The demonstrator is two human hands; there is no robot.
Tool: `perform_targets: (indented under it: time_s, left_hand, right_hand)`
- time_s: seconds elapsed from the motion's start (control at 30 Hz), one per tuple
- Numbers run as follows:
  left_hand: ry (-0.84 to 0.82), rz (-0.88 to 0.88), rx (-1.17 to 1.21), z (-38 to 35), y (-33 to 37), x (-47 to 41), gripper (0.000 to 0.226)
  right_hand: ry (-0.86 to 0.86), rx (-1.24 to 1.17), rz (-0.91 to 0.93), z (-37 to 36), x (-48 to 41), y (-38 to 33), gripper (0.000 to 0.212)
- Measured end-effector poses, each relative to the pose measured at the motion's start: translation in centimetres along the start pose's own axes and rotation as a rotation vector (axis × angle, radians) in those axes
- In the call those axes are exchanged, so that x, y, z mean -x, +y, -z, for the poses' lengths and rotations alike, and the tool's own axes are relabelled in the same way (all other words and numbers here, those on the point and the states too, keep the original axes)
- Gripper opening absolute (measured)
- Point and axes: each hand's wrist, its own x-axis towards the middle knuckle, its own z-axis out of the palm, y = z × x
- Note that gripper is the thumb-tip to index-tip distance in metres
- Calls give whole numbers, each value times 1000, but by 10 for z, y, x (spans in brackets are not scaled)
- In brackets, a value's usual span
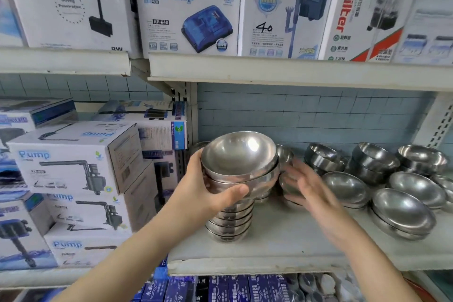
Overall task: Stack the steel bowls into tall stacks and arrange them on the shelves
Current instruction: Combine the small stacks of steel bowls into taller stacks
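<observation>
A tall stack of steel bowls stands on the white shelf near its left end. My left hand grips the upper bowls of that stack, thumb across the front, and the top bowl tilts toward me. My right hand is blurred, fingers spread, just right of the stack with nothing in it. Behind it lies a small low pile of bowls. Further right, low stacks of steel bowls and single ones are spread across the shelf.
Boxes of pumps fill the neighbouring shelf on the left. Air pump and filter boxes sit on the upper shelf, whose front edge overhangs the bowls. A perforated upright bounds the right side. Packaged goods lie on the shelf below.
</observation>
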Motion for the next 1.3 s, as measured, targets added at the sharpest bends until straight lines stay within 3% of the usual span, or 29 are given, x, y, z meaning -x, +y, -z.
perform_targets:
  time_s: [0.1,0.23,0.47,0.63,0.8,0.97,1.3]
  left_hand:
    - [-40,-17,-9,-47,-4,-2,95]
    - [-72,-2,-24,-107,-24,-5,88]
    - [-166,78,-101,-184,-61,-7,118]
    - [-190,133,-88,-211,-78,-13,115]
    - [-183,142,-120,-212,-91,-10,123]
    - [-241,185,-105,-204,-104,-8,112]
    - [-383,152,-223,-176,-126,-20,127]
  right_hand:
    - [-55,-5,67,29,5,-15,90]
    - [-119,84,-7,63,8,7,97]
    - [-169,185,-174,123,18,69,102]
    - [-169,174,-181,138,21,97,105]
    - [-176,258,-126,142,24,104,91]
    - [-114,316,-98,128,32,118,79]
    - [20,356,-127,105,42,118,64]
